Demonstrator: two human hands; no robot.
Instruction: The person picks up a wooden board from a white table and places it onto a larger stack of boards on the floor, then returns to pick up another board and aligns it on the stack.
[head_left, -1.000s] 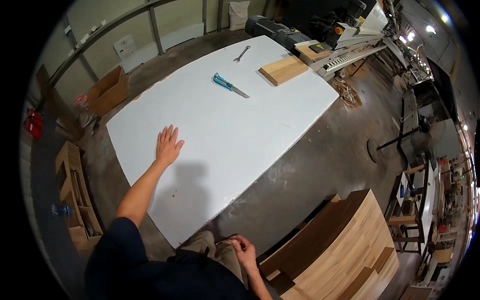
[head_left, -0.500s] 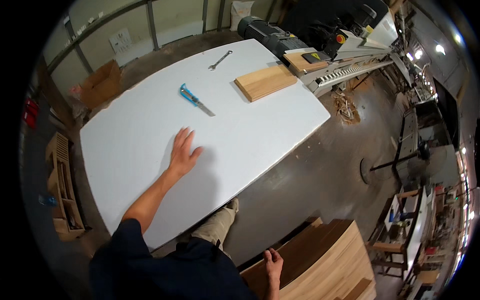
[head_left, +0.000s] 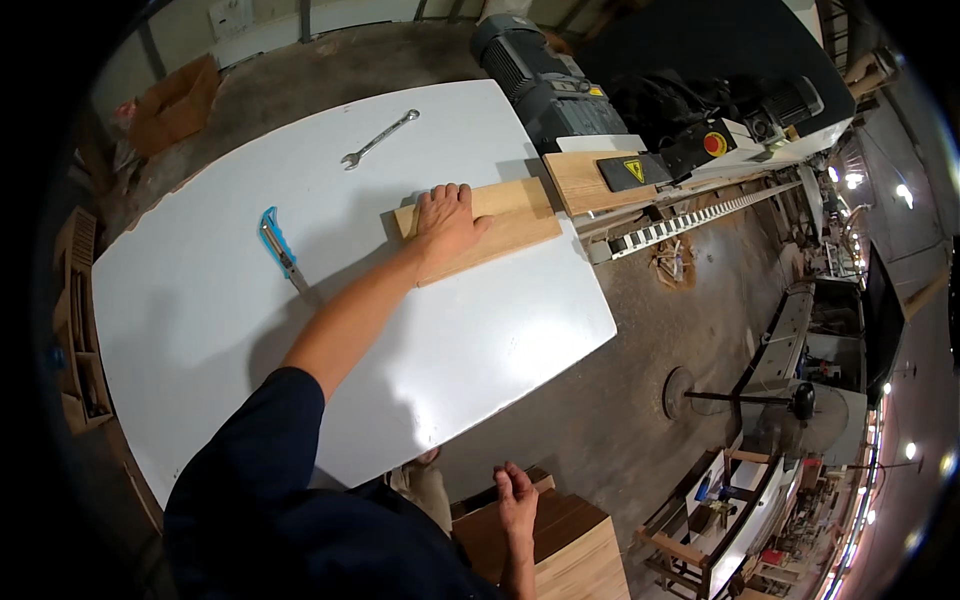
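Note:
My left hand [head_left: 450, 225] lies over the left part of a light wooden board [head_left: 515, 220] on the white-topped table [head_left: 480, 345], its fingers bent over the board's far edge. My right hand [head_left: 517, 500] hangs low by the near side, above a stack of wooden planks [head_left: 580, 560]; its fingers are loosely curled and a little apart, with nothing visible in them. Left of my left forearm lies a blue utility knife [head_left: 275, 243], its blade end dim in the arm's shadow. A steel combination wrench [head_left: 380, 139] rests farther back on the table.
Beyond the table's far right corner stands a machine with a motor [head_left: 540, 75], a red stop button [head_left: 715, 144] and a toothed track [head_left: 700, 222]. Another wooden board [head_left: 580, 183] sticks out from it. A pedestal fan [head_left: 800, 405] stands right; a cardboard box [head_left: 175, 105] lies back left.
My left hand has moved right from above the bare tabletop onto the wooden board. My view has shifted toward the machine. My right hand stays by the plank stack, its fingers slightly looser.

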